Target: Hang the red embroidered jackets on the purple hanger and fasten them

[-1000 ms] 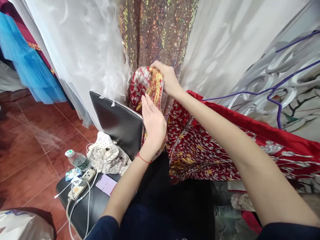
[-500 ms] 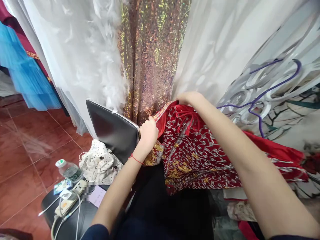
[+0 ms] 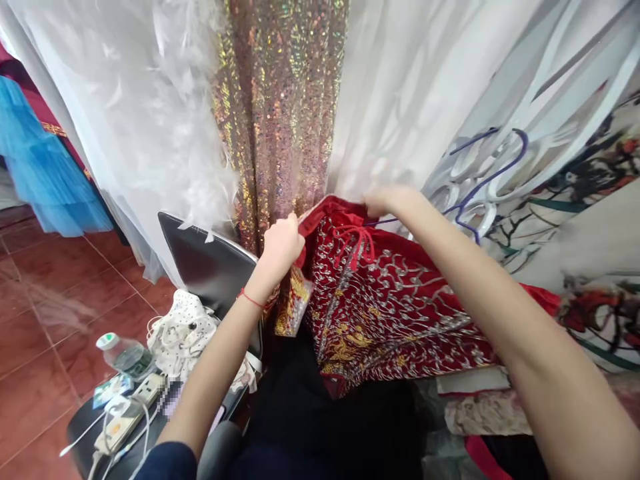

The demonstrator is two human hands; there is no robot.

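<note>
A dark red garment (image 3: pixel 380 307) with silver and gold embroidery lies across my lap. My left hand (image 3: pixel 284 243), a red string on its wrist, is closed around the garment's upper left edge. At the upper right edge, my right hand (image 3: pixel 393 201) grips the cloth; it is slightly blurred and its fingertips are hidden. Between my hands the edge stretches in an arch, showing a plain red inner side. A red cord bow (image 3: pixel 357 241) hangs just below it. A purple hanger (image 3: pixel 467 197) runs behind my right forearm toward the garment.
A black chair (image 3: pixel 205 260) at left carries a polka-dot cloth (image 3: pixel 183 333), a water bottle (image 3: pixel 125 357) and a power strip (image 3: pixel 125 417) with white cables. White feathered and sequinned dresses (image 3: pixel 285 100) hang ahead. White scrollwork (image 3: pixel 555 127) stands at right, with folded fabrics (image 3: pixel 487 410) below.
Both hands have shifted left in view with the garment. The edge between them now arches more openly, and the view has turned slightly right.
</note>
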